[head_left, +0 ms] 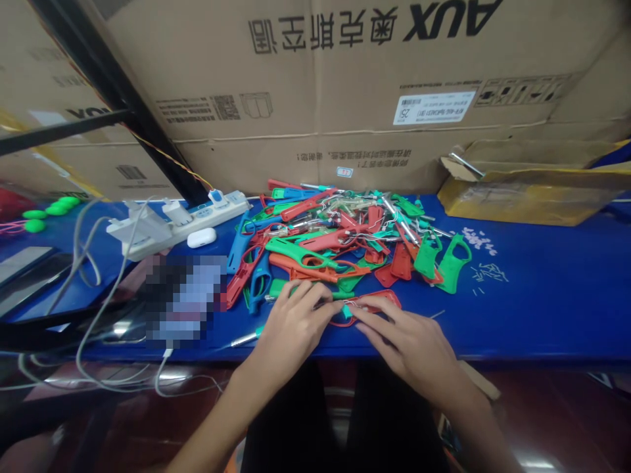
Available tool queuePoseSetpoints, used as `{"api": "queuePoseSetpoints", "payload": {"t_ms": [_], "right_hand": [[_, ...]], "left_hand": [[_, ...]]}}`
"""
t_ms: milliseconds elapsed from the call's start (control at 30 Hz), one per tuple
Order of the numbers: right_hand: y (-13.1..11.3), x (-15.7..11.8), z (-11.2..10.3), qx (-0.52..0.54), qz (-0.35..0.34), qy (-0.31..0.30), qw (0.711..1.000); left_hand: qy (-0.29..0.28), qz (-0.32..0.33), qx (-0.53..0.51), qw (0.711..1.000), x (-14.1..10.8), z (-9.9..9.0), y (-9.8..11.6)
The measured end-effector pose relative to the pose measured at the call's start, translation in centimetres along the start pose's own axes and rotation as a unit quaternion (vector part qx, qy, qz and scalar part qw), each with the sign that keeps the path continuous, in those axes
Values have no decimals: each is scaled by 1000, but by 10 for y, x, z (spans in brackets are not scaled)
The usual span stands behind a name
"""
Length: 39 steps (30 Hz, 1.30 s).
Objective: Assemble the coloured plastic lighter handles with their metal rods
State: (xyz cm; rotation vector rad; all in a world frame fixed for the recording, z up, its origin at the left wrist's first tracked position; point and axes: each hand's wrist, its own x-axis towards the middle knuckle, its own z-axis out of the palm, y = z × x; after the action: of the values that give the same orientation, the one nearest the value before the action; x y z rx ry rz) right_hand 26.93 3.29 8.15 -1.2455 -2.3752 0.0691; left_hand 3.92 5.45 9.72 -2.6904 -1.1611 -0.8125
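Note:
At the front edge of the blue table, both my hands meet over a red lighter casing half [387, 297] with a small green trigger piece [347, 311] and thin white wires on it. My left hand [298, 322] is closed, thumb and fingertips at the left end of the casing beside the green piece. From the other side my right hand [411, 338] bends its fingers over the casing, fingertips touching the wires and green piece. The fingers partly hide the casing. A metal lighter tube [244, 339] with a green end lies left of my left hand.
Behind my hands lies a heap of red, green, blue and orange lighter casings [305, 253] with metal tubes. An open carton [517, 200] stands back right, near small white pieces [476, 242] and thin pins [490, 273]. Left are a power strip [211, 213], earphone case [202, 237] and phone [187, 299].

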Motion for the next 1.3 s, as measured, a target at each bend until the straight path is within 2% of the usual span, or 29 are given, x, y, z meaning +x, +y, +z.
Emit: {"api": "queuePoseSetpoints", "payload": {"t_ms": [100,200,333,667,833,1000,1200,1300], "right_hand": [[0,0,0,2,2,-3,1000],[0,1,0,8,1,-2,1000],[0,1,1,8,4,2,1000],[2,2,1,17,-6,1,1000],[2,1,2,14,-2,4,1000],[2,1,3,22,-6,16,1000],[3,0,4,39,1,4,999],[3,0,4,42,7,3,999]], "left_hand": [[19,-21,-4,1000,-4,-2,1],[48,-77,-19,996,-13,-10,1],[35,-136,-14,990,-27,-19,-3],[24,-93,-49,994,-29,-18,-11],[38,-91,-57,993,-33,-18,-9],[20,-92,-68,993,-32,-18,-12],[-12,-162,-98,982,-29,-16,-12],[-27,-173,-110,978,-27,-15,-11]]}}
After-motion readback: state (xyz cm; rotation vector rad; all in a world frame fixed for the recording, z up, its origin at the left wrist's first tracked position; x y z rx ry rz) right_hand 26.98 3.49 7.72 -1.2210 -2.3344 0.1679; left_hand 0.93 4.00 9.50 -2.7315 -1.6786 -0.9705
